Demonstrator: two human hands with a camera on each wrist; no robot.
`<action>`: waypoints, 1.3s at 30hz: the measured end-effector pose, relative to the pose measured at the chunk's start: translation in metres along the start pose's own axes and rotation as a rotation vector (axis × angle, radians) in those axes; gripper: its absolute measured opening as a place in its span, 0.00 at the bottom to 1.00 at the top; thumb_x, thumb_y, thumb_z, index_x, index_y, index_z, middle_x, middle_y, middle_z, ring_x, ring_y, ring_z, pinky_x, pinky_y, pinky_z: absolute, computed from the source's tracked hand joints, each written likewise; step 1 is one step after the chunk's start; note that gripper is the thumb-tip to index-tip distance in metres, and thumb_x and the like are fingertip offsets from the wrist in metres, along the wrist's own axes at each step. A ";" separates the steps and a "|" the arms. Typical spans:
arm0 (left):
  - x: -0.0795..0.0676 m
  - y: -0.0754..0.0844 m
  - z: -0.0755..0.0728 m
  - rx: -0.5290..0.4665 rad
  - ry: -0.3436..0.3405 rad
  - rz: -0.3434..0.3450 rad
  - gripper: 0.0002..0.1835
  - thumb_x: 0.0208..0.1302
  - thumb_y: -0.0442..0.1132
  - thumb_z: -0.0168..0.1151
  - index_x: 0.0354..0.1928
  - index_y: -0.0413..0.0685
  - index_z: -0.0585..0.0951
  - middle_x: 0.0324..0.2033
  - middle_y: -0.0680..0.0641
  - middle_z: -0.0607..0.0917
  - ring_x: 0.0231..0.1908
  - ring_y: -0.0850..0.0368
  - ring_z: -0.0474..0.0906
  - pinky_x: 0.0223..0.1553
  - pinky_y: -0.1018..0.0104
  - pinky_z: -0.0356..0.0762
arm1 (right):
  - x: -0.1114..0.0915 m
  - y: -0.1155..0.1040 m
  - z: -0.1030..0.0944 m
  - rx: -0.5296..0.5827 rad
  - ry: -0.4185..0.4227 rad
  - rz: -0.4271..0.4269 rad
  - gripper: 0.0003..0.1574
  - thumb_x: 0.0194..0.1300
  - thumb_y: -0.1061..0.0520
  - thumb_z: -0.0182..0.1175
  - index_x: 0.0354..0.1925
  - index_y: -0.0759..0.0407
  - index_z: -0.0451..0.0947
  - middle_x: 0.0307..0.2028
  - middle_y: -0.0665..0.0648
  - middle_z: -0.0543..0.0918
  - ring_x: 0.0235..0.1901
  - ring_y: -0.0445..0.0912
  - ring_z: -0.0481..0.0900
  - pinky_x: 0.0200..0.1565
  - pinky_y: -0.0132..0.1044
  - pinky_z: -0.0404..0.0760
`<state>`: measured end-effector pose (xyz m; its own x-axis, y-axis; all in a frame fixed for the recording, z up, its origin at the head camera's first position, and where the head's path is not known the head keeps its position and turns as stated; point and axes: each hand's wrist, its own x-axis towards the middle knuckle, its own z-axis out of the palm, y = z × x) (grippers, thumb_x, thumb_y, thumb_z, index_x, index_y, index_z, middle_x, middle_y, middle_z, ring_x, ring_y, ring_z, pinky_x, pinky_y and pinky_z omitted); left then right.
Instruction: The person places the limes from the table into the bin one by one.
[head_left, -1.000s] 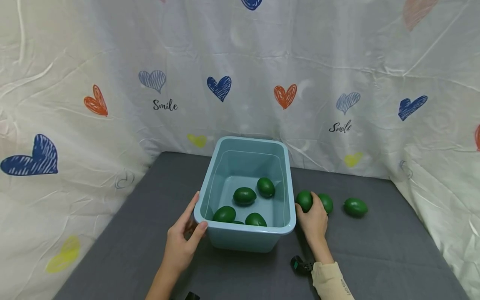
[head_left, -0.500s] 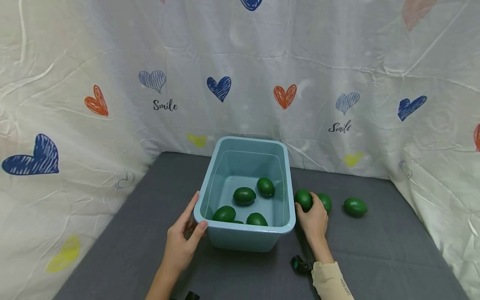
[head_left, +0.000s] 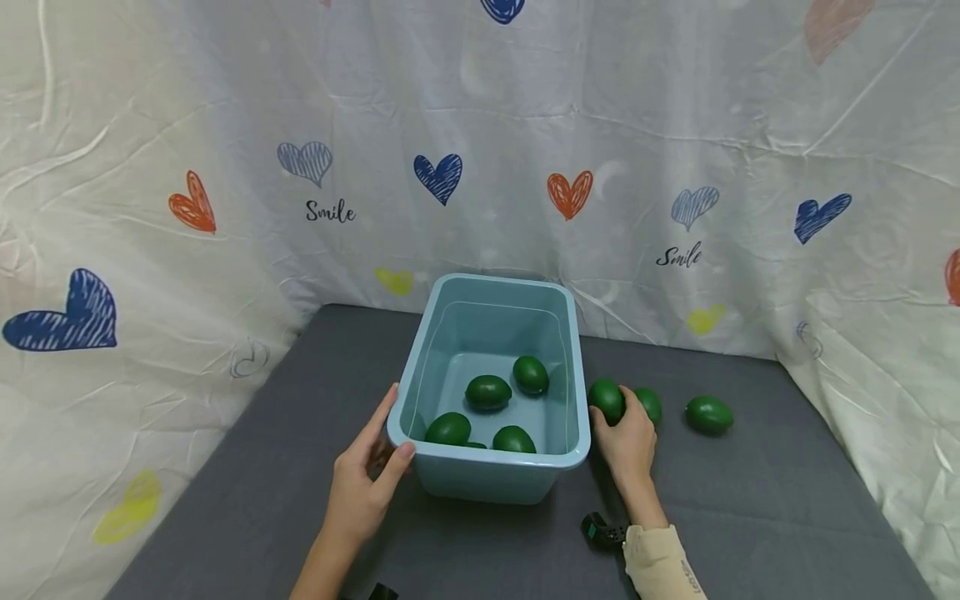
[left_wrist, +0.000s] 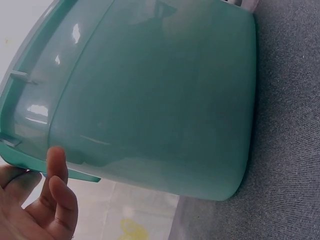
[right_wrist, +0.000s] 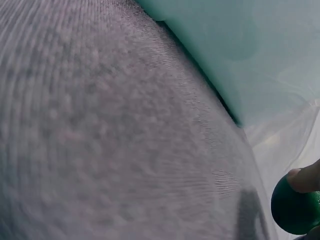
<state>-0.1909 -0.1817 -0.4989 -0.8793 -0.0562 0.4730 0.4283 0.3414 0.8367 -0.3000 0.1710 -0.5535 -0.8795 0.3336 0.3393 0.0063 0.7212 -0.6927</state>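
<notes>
A light blue plastic bin (head_left: 491,479) stands on the table with several dark green limes in it, one lime (head_left: 488,392) near its middle. At the bin's near left corner my left hand (head_left: 363,492) grips the rim, thumb on the front edge and fingers along the left side; in the left wrist view two curled fingers (left_wrist: 65,200) show beneath the rim. Just right of the bin, my right hand (head_left: 628,437) pinches another lime (head_left: 606,400) between thumb and fingers. In the right wrist view the thumb (right_wrist: 306,179) presses on this lime, partly cut off by the frame.
Right behind my right hand sits a lime (head_left: 648,405), partly hidden, and farther right lies one more lime (head_left: 708,415). A dark grey cloth (head_left: 750,517) covers the table. A white curtain with hearts (head_left: 495,125) hangs close behind the bin.
Both hands stay in place. The pinched lime has shifted very slightly left, and a lime near the bin's front wall has moved a touch to the right.
</notes>
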 end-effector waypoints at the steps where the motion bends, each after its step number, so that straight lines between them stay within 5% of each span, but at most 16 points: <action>1: 0.000 0.000 0.000 0.002 0.000 -0.001 0.41 0.73 0.30 0.64 0.83 0.62 0.64 0.69 0.45 0.81 0.34 0.63 0.84 0.36 0.67 0.83 | 0.000 -0.001 -0.002 0.004 0.002 0.004 0.38 0.67 0.53 0.73 0.69 0.68 0.76 0.60 0.73 0.82 0.52 0.70 0.83 0.52 0.67 0.79; 12: 0.000 0.000 -0.002 0.003 -0.003 -0.012 0.41 0.73 0.30 0.65 0.83 0.63 0.64 0.69 0.45 0.81 0.32 0.61 0.83 0.36 0.66 0.82 | 0.009 -0.012 -0.028 0.071 0.080 -0.051 0.38 0.64 0.56 0.76 0.67 0.69 0.77 0.56 0.75 0.84 0.48 0.71 0.84 0.49 0.66 0.80; 18: -0.001 0.001 -0.002 -0.001 -0.002 -0.017 0.41 0.73 0.30 0.65 0.83 0.62 0.65 0.44 0.46 0.89 0.29 0.60 0.82 0.35 0.66 0.83 | 0.010 -0.023 -0.051 0.113 0.109 -0.084 0.38 0.65 0.55 0.76 0.68 0.68 0.77 0.58 0.74 0.84 0.50 0.70 0.83 0.52 0.66 0.78; 20: -0.001 0.002 -0.002 0.002 -0.002 -0.013 0.41 0.72 0.30 0.65 0.82 0.62 0.65 0.46 0.47 0.89 0.28 0.60 0.82 0.35 0.66 0.83 | 0.009 -0.027 -0.060 0.129 0.112 -0.089 0.38 0.65 0.55 0.76 0.68 0.67 0.77 0.59 0.74 0.83 0.41 0.67 0.85 0.47 0.62 0.80; 25: 0.001 0.003 -0.003 0.014 -0.011 -0.009 0.40 0.72 0.31 0.65 0.82 0.62 0.65 0.47 0.48 0.89 0.27 0.60 0.80 0.34 0.65 0.82 | 0.006 -0.037 -0.081 0.169 0.059 -0.085 0.38 0.68 0.51 0.75 0.70 0.63 0.77 0.63 0.71 0.82 0.13 0.45 0.73 0.27 0.38 0.75; 26: 0.001 0.003 -0.004 0.019 -0.014 -0.012 0.40 0.73 0.31 0.65 0.82 0.63 0.65 0.40 0.49 0.88 0.26 0.60 0.78 0.33 0.65 0.81 | 0.005 -0.040 -0.084 0.183 0.043 -0.081 0.39 0.68 0.50 0.75 0.71 0.62 0.76 0.64 0.70 0.81 0.11 0.42 0.71 0.24 0.35 0.73; 30: 0.001 0.003 -0.005 0.028 -0.018 -0.027 0.40 0.73 0.32 0.65 0.83 0.63 0.65 0.27 0.53 0.81 0.25 0.60 0.75 0.33 0.65 0.80 | 0.002 -0.051 -0.095 0.251 0.000 -0.070 0.40 0.68 0.48 0.75 0.72 0.58 0.76 0.67 0.67 0.80 0.08 0.38 0.65 0.19 0.32 0.70; 39: 0.001 0.004 -0.006 0.045 -0.020 -0.030 0.40 0.73 0.33 0.66 0.82 0.65 0.65 0.23 0.54 0.79 0.25 0.61 0.72 0.32 0.66 0.77 | -0.009 -0.075 -0.103 0.408 -0.101 -0.082 0.39 0.67 0.50 0.76 0.71 0.57 0.76 0.68 0.66 0.78 0.07 0.40 0.64 0.18 0.32 0.68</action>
<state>-0.1886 -0.1864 -0.4938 -0.8958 -0.0487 0.4419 0.3921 0.3816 0.8370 -0.2437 0.1768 -0.4393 -0.9114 0.2097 0.3540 -0.2367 0.4365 -0.8680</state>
